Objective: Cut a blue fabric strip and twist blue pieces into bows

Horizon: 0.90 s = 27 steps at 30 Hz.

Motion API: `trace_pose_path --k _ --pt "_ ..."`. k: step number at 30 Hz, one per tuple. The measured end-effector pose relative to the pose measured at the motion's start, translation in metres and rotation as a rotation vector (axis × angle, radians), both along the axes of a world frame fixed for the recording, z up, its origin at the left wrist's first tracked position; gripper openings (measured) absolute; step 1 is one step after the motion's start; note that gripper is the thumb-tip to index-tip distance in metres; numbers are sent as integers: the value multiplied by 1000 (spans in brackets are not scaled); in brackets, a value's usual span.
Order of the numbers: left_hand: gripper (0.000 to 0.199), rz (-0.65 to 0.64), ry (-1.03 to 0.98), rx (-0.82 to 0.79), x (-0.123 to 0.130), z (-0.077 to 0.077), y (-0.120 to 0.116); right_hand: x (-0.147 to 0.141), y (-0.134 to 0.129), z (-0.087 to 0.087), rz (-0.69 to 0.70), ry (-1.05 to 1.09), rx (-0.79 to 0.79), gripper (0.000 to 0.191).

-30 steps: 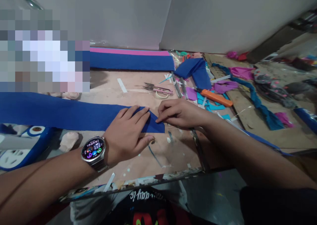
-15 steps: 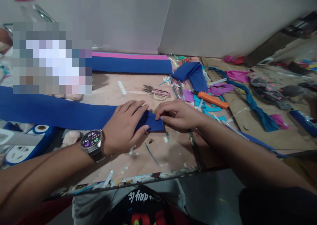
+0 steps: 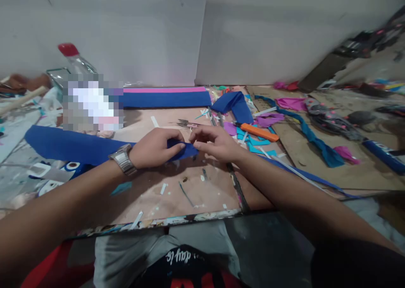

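Observation:
A long blue fabric strip runs from the left across the table to both hands. My left hand, a watch at its wrist, is closed on the strip near its right end, thumb on top. My right hand pinches the tip of that end between thumb and fingers. The end is raised a little off the table, and part of it is hidden by the fingers. Just behind the hands lie small thread snips, partly covered. An orange-handled cutter lies to the right of my right hand.
Folded blue fabric and a stacked blue-and-pink strip lie at the back by the wall. Cardboard with a twisted teal strip is on the right. Scraps litter the wooden table. A blurred-out patch hides something at the left.
My left hand has gone from lying flat on the strip to gripping it, and the strip's end has lifted. The strip's far left end has come into view. The camera view has shifted.

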<state>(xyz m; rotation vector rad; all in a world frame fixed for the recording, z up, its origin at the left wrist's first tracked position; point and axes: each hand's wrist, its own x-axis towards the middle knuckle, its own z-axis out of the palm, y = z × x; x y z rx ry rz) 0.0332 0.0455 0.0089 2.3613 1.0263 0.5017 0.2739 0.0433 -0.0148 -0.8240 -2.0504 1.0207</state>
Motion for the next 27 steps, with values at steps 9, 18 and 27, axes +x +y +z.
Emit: trace_pose_path --k 9,18,27 --pt "23 54 -71 38 -18 -1 -13 -36 -16 16 -150 -238 173 18" --pt "28 153 27 133 -42 6 -6 -18 -12 58 -321 -176 415 12" --pt "30 142 142 73 -70 25 2 35 21 114 -583 329 462 25"
